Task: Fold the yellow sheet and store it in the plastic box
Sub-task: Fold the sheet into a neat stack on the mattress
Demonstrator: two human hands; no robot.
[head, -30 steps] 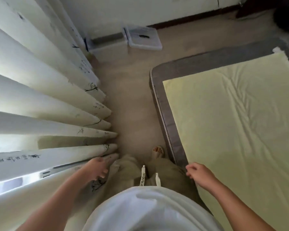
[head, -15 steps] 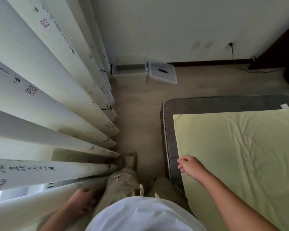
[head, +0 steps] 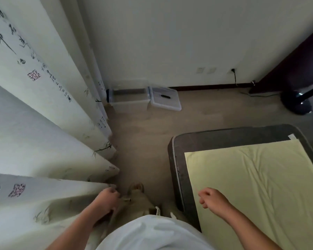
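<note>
Yellow sheet (head: 260, 186) looks light and limp, so pinch its 11 o'clock corner; your right hand (head: 212, 198) and left hand (head: 107, 199) are loosely curled, empty.

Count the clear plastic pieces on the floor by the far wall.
2: the open plastic box at the foot of the curtain, and a lid on the floor beside it, on its right. The curtain could hide more.

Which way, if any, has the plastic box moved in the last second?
No. The plastic box still sits against the wall beside the curtain, its lid on the floor beside it; only the camera tilted up.
</note>
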